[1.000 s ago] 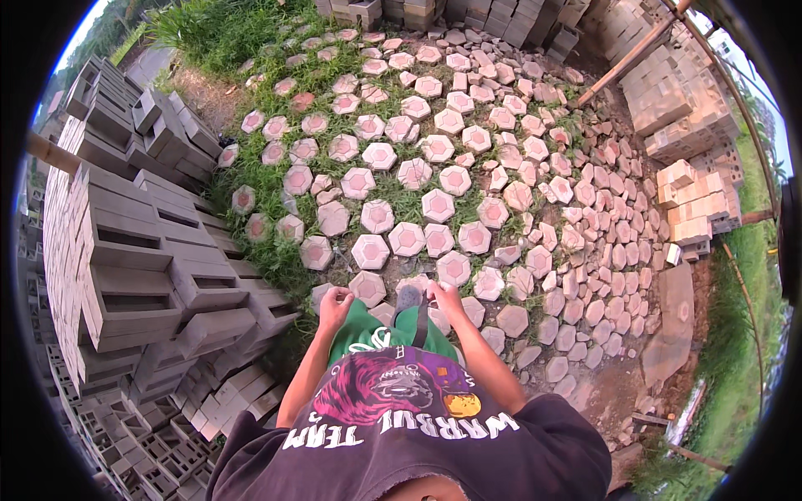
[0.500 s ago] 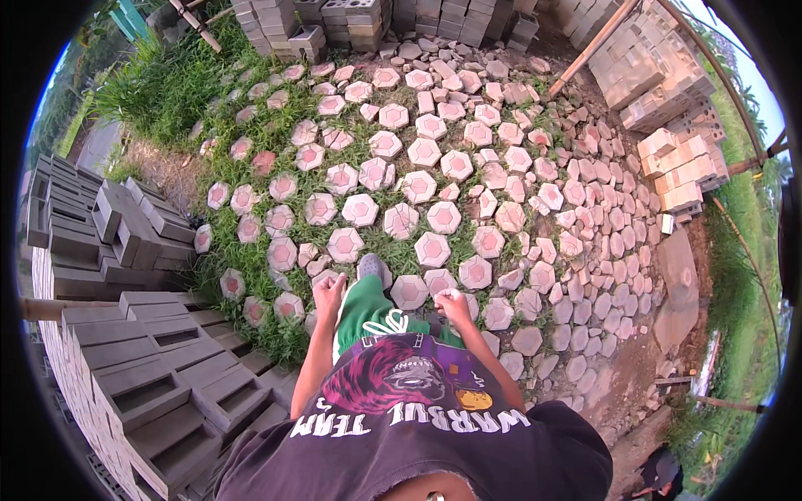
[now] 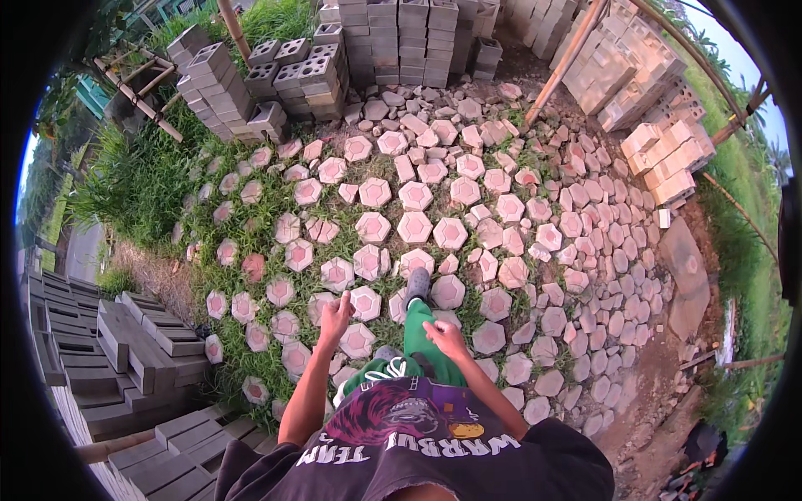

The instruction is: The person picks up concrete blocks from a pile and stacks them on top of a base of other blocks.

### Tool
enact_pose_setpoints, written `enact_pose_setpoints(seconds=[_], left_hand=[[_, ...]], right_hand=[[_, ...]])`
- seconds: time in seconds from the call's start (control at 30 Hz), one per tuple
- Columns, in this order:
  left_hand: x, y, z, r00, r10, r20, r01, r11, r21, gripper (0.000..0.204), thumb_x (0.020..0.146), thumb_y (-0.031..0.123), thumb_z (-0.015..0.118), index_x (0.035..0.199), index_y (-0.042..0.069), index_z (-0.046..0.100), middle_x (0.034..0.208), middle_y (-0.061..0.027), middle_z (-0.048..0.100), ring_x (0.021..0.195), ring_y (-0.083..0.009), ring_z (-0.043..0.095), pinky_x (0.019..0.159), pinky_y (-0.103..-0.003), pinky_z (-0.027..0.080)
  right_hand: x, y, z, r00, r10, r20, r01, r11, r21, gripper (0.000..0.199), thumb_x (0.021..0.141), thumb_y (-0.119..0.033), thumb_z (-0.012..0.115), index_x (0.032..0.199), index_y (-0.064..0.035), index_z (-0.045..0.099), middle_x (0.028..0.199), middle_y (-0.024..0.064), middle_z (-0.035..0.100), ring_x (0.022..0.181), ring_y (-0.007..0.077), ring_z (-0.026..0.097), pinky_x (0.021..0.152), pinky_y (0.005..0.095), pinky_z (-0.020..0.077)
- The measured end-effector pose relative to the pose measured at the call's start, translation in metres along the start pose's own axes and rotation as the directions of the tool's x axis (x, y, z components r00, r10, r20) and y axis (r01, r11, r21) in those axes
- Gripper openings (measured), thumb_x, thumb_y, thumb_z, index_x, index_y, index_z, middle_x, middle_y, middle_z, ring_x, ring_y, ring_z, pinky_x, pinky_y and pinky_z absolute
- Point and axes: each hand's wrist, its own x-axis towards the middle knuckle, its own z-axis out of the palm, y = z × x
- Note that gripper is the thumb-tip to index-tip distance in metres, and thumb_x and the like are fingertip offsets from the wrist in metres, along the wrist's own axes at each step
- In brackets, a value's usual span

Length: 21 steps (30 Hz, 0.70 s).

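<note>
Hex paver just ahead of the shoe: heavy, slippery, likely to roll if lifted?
The hex paver looks like cast concrete, thick and solid, so probably heavy and stiff. Its matte, gritty face suggests grip rather than slip. It lies flat on grass with flat sides, so it should not roll; dropped, its corners may chip.

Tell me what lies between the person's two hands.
In the head view, the green-trousered leg runs between the left hand and right hand, its grey shoe on hexagonal pavers. Neither hand holds anything.
</note>
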Motion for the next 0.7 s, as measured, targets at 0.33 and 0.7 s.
enact_pose_setpoints(seconds=[0.33, 0.7], left_hand=[[0.203, 0.092, 0.086, 0.996, 0.091, -0.016, -0.093, 0.981, -0.170, 0.010, 0.078, 0.007, 0.066, 0.083, -0.001, 0.062, 0.082, -0.0050, 0.063, 0.074, -0.0105, 0.057, 0.067, -0.024, 0.046], [0.406, 0.220, 0.183, 0.993, -0.116, 0.015, 0.112, 0.981, 0.159, 0.041, 0.066, 0.022, 0.082, 0.055, 0.008, 0.045, 0.051, 0.0030, 0.045, 0.049, -0.0072, 0.037, 0.047, -0.028, 0.035]], right_hand=[[0.277, -0.116, -0.097, 0.968, -0.251, -0.013, 0.250, 0.967, -0.040, 0.023, 0.072, -0.019, 0.072, 0.073, -0.0038, 0.055, 0.067, 0.0054, 0.058, 0.062, 0.0138, 0.054, 0.059, 0.0302, 0.0447], [0.417, -0.149, -0.188, 0.982, -0.066, -0.176, 0.096, 0.981, 0.168, 0.043, 0.069, -0.039, 0.077, 0.073, 0.0003, 0.060, 0.066, 0.0064, 0.059, 0.061, 0.0130, 0.052, 0.060, 0.0294, 0.0441]])
